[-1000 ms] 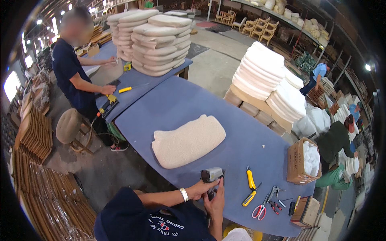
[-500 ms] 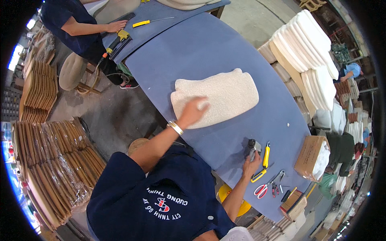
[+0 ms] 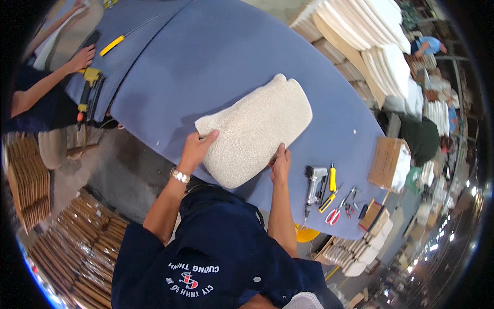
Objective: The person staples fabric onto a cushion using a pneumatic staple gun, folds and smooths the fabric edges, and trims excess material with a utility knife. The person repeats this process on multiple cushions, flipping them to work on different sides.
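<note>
A cream, rough-textured upholstered chair pad (image 3: 252, 129) is tilted up off the blue-grey table (image 3: 200, 56) at its near end. My left hand (image 3: 198, 149) grips its left corner, thumb on top and the other fingers hidden underneath. At the near right edge, my right hand (image 3: 281, 164) pinches the pad, with part of its fingers under it. To the right of that hand lies a grey metal staple gun (image 3: 315, 186), touched by neither hand.
Beside the staple gun lie yellow-handled tools (image 3: 332, 177) and red-handled scissors (image 3: 333, 215). A cardboard box (image 3: 385, 164) stands at the table's right edge. Across the left, a co-worker's hand (image 3: 82, 58) rests near a yellow staple gun (image 3: 91, 77). Stacked white pads (image 3: 360, 26) rise beyond.
My right hand has let go of the grey staple gun and taken the pad's edge. My left hand has gone from the pad's top to its corner. The pad has turned and tilted.
</note>
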Available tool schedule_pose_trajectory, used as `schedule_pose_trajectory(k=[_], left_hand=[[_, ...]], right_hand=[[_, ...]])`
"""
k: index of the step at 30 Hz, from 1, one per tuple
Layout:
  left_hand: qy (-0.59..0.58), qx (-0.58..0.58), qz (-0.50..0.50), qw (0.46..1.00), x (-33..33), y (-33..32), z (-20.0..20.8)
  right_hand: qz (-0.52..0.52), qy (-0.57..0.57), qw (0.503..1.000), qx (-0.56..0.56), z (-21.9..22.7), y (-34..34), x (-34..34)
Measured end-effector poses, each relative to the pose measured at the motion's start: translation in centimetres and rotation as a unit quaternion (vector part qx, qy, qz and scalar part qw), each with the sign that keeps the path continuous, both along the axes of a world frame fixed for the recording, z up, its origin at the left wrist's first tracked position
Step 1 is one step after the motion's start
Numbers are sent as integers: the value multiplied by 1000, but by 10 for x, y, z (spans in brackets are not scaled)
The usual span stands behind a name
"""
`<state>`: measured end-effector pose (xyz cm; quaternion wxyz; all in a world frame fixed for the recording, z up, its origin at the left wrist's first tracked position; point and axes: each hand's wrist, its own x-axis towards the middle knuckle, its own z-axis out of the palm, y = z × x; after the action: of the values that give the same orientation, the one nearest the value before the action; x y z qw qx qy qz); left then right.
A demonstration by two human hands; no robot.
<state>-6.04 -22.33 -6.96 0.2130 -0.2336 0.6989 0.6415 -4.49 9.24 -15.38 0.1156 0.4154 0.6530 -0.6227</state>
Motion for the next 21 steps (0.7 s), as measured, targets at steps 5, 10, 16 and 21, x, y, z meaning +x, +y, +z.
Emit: schedule_pose_trajectory(k=[5,10,16,21], left_hand=[[278,-171,-90,941,13,52,104],[515,-335,-217,758,60,75,142],[378,-355,-336,786,118,57,22],[297,-286,-261,873,152,51,-14]], right_hand=[[-128,118,953,-248,10,-29,-16],[-41,136,949,-283,45,-39,-10],[-12,148,964,-219,64,0,29],[-12,338,912,-234,135,54,69]])
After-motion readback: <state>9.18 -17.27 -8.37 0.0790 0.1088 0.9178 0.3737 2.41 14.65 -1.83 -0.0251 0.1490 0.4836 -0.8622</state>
